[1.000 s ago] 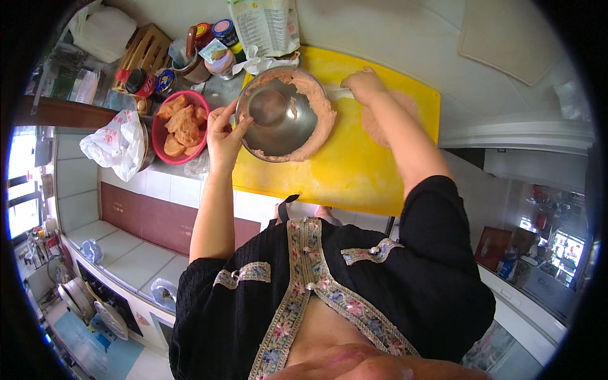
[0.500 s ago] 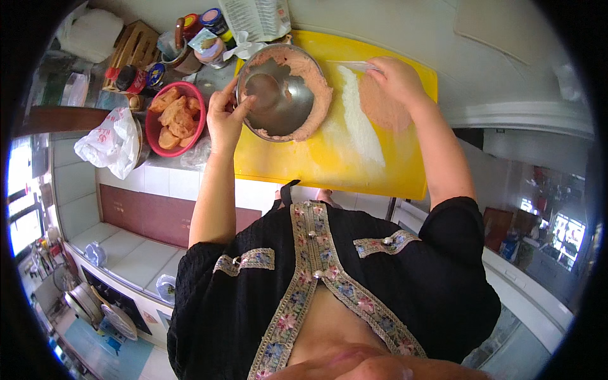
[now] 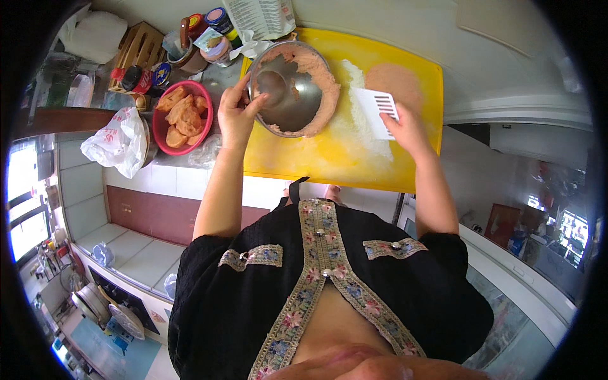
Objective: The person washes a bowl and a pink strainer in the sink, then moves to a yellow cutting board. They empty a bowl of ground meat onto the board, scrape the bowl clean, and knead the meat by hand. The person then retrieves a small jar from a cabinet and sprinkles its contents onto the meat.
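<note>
The right hand [image 3: 407, 131], clamped on a white scraper [image 3: 372, 113], is nearer the flour strip [image 3: 358, 125], which lies at its ten o'clock, long axis eleven-to-five; the left hand [image 3: 236, 115] grips the steel bowl [image 3: 286, 104] at nine o'clock.

Kitchen: yellow board [image 3: 342, 170], steel mixing bowl [image 3: 306, 101], lidded jars [image 3: 218, 20], red basin [image 3: 161, 140] holding food [image 3: 183, 117].

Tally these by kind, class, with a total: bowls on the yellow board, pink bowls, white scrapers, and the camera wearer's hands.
Metal bowl on the yellow board: 1
Pink bowl: 1
White scraper: 1
Left hand and right hand: 2
Total: 5
</note>
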`<action>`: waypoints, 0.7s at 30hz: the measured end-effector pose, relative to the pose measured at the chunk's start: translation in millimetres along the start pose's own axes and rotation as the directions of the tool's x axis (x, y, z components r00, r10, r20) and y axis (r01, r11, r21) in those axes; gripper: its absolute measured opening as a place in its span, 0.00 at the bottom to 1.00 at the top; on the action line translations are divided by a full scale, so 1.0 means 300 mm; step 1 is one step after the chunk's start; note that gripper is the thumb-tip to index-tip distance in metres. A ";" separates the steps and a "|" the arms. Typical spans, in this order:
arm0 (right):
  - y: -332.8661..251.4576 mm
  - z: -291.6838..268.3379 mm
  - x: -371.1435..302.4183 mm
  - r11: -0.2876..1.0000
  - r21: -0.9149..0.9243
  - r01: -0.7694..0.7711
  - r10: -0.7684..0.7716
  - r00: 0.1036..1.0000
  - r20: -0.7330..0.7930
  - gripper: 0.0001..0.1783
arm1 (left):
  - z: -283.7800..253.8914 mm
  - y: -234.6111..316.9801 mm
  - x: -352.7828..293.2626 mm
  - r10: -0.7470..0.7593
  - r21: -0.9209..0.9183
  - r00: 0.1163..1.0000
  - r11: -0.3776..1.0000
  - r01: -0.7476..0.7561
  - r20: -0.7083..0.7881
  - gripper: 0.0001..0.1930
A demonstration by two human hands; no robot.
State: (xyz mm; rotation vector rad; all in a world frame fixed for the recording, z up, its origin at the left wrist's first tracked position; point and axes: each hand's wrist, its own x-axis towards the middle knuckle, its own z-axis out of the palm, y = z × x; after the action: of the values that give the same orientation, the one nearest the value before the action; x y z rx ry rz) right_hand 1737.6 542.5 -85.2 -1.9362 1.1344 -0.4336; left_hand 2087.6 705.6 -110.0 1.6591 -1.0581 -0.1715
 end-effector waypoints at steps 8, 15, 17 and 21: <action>-0.275 -0.030 0.101 0.933 -0.321 0.160 -0.153 0.987 0.050 0.13 | 0.010 0.020 -0.011 0.062 0.094 0.997 0.994 -0.058 -0.042 0.27; -0.140 -0.084 0.364 0.915 -0.383 0.125 -0.162 0.984 -0.067 0.13 | 0.004 0.017 -0.023 0.038 0.054 0.999 0.998 -0.038 0.002 0.27; -0.142 -0.083 0.456 0.822 -0.553 0.132 -0.240 0.962 -0.128 0.11 | 0.004 0.025 -0.024 0.043 0.065 0.999 0.997 -0.043 0.004 0.27; -0.107 -0.030 0.635 0.708 -0.659 0.255 -0.416 0.904 -0.097 0.11 | 0.001 0.037 -0.028 0.047 0.078 0.999 0.996 -0.046 -0.004 0.27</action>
State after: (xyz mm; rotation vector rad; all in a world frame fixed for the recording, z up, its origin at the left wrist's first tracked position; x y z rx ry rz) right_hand 1851.2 386.2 -74.9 -2.7876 1.1685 -0.5368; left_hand 2076.2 711.4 -104.0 1.7016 -1.1097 -0.0959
